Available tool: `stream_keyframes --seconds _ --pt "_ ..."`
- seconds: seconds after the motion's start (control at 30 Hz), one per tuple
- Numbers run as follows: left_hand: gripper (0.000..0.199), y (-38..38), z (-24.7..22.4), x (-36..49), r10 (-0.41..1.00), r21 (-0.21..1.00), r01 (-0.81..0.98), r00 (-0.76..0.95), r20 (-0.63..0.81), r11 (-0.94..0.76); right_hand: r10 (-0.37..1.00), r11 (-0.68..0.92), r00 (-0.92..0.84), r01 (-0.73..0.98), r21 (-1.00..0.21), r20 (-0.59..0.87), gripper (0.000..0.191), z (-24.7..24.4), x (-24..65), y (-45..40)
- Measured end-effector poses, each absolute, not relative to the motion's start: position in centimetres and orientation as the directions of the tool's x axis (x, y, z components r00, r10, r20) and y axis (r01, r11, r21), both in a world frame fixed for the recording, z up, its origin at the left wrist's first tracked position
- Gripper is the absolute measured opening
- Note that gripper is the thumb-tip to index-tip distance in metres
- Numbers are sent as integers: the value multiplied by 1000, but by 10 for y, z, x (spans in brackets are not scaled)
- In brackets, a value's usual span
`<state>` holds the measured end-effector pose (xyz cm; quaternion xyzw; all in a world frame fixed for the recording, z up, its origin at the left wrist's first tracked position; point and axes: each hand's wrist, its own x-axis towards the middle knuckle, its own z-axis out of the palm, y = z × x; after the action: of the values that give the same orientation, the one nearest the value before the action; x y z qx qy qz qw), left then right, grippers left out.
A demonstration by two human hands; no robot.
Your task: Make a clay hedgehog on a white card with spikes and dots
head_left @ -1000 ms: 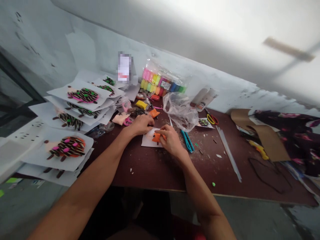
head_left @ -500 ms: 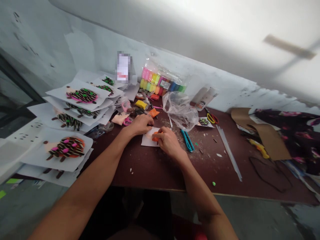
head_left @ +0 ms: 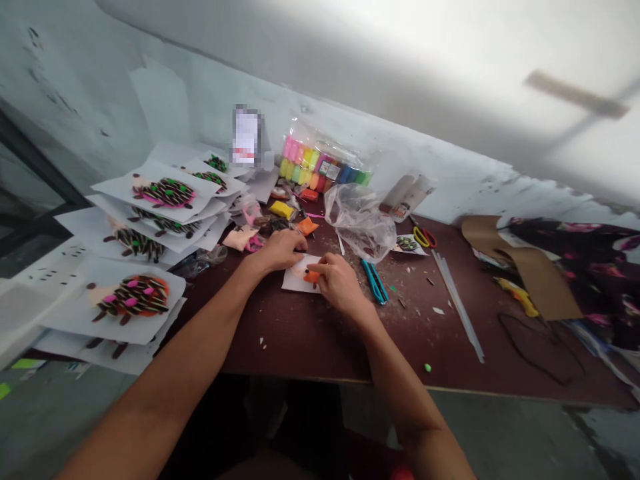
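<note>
A small white sheet of paper (head_left: 295,285) lies on the table between my hands. On it sits a flattened patch of orange clay (head_left: 311,276) with small dark bits beside it. My right hand (head_left: 341,281) covers the sheet's right side, its index finger stretched out and pressing on the orange clay, the other fingers loosely bent. At the sheet's upper left edge rests my left hand (head_left: 283,249), with its fingers bent together; what lies beneath the fingertips is hidden. An orange packet (head_left: 307,226) and a pale clay packet (head_left: 240,238) are close to it.
Stacked sheets with clay hedgehogs (head_left: 131,297) fill the left. Behind are clay sticks in a clear pack (head_left: 320,163) and a plastic bag (head_left: 360,223). To the right lie a teal cutter (head_left: 375,281), scissors (head_left: 424,236), glue sticks (head_left: 459,307) and a yellow glue gun (head_left: 520,297).
My right fingers have shifted slightly to the right, uncovering more of the orange clay and a dark dot by it. The left hand has hardly moved.
</note>
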<state>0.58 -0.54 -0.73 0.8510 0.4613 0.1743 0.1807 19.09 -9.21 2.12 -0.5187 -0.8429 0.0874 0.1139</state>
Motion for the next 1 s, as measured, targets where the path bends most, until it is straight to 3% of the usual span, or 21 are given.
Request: stream_keyframes --seconds 0.33,0.47,0.67,1.0 --pt "25 -7 -4 7 853 472 727 509 116 -498 877 479 -476 852 -211 70 33 16 189 -92" --pt "24 -7 -4 7 853 476 725 509 117 -498 911 411 -380 873 -264 159 46 18 192 -91" --pt "27 -5 -7 3 848 502 705 516 120 -501 946 293 -222 896 -334 236 44 21 202 -84" --pt "28 -1 -13 4 870 597 635 384 308 -491 997 46 -33 985 -167 76 49 21 217 -72"
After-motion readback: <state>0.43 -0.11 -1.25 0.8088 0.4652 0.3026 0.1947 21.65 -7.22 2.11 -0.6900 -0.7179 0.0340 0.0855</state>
